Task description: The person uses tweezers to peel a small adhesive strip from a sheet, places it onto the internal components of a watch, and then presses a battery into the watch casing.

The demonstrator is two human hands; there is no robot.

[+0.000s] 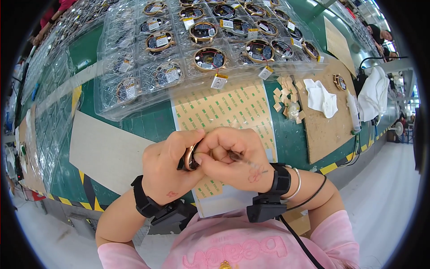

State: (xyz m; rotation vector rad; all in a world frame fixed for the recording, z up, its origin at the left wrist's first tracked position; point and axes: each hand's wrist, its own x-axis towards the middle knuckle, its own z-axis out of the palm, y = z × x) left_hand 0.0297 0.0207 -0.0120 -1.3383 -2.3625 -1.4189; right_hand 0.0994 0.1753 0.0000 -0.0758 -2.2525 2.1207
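My left hand (165,163) is closed around a gold-rimmed watch case (191,158), which is tilted nearly on edge in front of my chest. My right hand (237,159) is closed too, its thumb and forefinger pinched at the near side of the case. A thin tool with a dark part (235,156) lies across the right palm, tucked under the curled fingers; its kind is unclear. What the right fingertips grip at the case is hidden. Below both hands lies a tan adhesive sheet (226,107) with green print on a white backing.
Beyond the hands, a clear plastic tray (148,96) holds several watch cases with small wired batteries. A grey board (105,152) lies at left. Small tan squares (284,96), a brown board (320,143), a white cloth (321,96) and another watch part (340,82) are at right.
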